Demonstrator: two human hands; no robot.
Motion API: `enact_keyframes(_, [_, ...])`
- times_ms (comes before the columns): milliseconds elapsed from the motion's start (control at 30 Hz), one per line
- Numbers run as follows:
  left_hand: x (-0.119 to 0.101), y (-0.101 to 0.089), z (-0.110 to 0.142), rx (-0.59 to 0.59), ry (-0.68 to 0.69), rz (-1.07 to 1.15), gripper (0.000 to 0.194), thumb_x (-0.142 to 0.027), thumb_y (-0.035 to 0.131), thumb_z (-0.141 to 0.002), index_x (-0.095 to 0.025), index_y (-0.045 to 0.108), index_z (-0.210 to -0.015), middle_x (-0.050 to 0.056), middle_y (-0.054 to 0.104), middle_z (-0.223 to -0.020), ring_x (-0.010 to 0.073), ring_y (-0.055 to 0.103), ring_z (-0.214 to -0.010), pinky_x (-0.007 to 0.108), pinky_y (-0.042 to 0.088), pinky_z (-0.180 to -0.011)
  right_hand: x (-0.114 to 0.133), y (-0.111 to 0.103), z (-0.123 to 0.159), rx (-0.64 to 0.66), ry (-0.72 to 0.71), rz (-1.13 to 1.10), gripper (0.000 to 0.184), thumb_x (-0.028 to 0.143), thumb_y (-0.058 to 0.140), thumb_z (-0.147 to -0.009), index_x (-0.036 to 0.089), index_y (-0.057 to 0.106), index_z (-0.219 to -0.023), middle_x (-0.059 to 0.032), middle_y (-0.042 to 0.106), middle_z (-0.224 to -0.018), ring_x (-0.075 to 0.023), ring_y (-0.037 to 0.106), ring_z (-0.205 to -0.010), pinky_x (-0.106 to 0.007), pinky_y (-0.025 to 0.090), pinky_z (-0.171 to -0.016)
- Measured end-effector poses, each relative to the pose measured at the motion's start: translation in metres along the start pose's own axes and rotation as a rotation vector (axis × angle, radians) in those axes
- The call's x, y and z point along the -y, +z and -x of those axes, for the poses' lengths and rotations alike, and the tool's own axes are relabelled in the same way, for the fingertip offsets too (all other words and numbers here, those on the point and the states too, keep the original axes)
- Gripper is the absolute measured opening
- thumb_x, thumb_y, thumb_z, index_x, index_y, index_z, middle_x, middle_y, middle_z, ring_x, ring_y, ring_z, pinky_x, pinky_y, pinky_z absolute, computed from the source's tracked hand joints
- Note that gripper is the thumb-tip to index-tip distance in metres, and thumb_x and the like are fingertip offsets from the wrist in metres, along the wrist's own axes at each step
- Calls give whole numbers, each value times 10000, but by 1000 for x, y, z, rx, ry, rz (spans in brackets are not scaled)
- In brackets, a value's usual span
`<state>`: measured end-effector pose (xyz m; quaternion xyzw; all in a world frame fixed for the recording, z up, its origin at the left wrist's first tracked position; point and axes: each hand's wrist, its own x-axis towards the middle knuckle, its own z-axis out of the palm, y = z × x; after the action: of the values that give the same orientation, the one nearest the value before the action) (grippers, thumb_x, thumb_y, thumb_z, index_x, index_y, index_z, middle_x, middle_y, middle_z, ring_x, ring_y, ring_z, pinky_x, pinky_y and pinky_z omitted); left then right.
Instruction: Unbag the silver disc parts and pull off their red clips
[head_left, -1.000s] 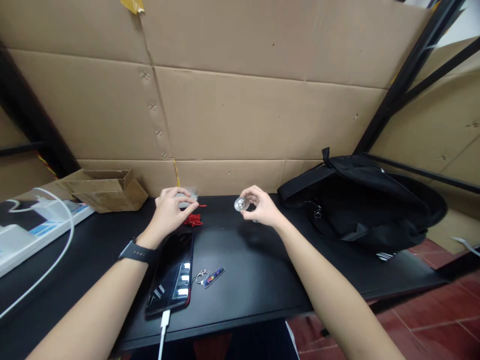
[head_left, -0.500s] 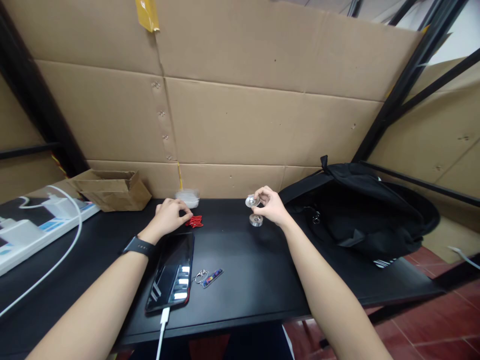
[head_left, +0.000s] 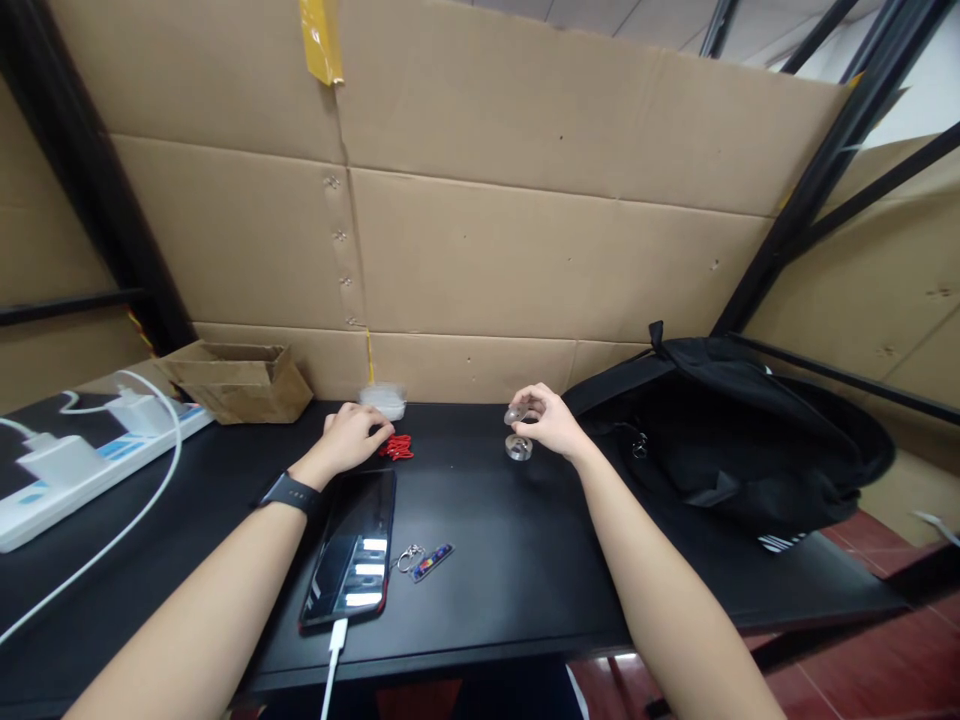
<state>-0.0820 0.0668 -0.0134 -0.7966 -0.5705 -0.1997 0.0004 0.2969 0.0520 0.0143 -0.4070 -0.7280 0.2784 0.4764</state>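
My right hand point(head_left: 551, 422) pinches a small shiny, see-through disc point(head_left: 515, 414) between thumb and fingers. Just under it, a clear round ring-like piece point(head_left: 518, 447) stands on the black table; whether the two touch I cannot tell. My left hand point(head_left: 350, 437), with a dark watch on the wrist, rests at the edge of a small heap of red pieces point(head_left: 398, 447). Its fingers are loosely bent, with a gap between thumb and forefinger, and nothing shows in them. What the red pieces are is too small to tell. Behind them lies a clear plastic box point(head_left: 384, 403).
A phone point(head_left: 351, 550) with a white cable lies in front of my left hand, beside a keyring with a colourful tag point(head_left: 433, 562). An open cardboard box point(head_left: 240, 385) and a white power strip point(head_left: 112, 465) are at left. A black backpack point(head_left: 735, 440) fills the right side.
My right hand has lowered the disc closer to the round piece, and the disc has tilted. My left hand stays by the red heap. The whole view has shifted slightly.
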Motion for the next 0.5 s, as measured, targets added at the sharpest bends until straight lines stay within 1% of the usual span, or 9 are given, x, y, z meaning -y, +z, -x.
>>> enact_keyframes(100, [-1,0,0,-8,0,5,384,-520,463,-934,-310,782,-972,47,732,-1194,343,544,-1129,483,397,-940,-3,-6,1,37,-25,236,361,184,732,-616,203,662,-969,-15,537,-991,-176,655,-906,-300,553,-756])
enact_keyframes(167, [-1,-1,0,-28,-1,12,381,-525,469,-935,-310,778,-992,50,724,-1213,344,540,-1140,480,395,-942,-3,-11,3,72,-43,362,409,160,733,-614,214,672,-1015,-17,561,-988,-174,633,-896,-295,536,-747])
enact_keyframes(200, [-1,-1,0,-38,0,16,379,-527,473,-936,-309,776,-1003,52,721,-1217,343,538,-1144,478,394,-943,-3,-13,3,99,-41,391,431,159,739,-616,216,670,-1038,-18,578,-986,-172,626,-885,-295,530,-747])
enact_keyframes(333, [-2,-3,0,-48,4,15,386,-529,473,-942,-301,773,-1024,58,719,-1207,342,535,-1144,466,392,-932,-4,-18,7,227,23,389,489,169,773,-616,206,653,-1088,-12,637,-965,-163,624,-849,-280,517,-741])
enact_keyframes(500, [-3,-4,1,-54,10,-2,388,-524,469,-948,-293,770,-1031,52,711,-1224,334,526,-1153,439,394,-917,-13,-21,8,334,135,391,454,132,788,-602,185,657,-1034,3,664,-886,-150,636,-783,-275,522,-751])
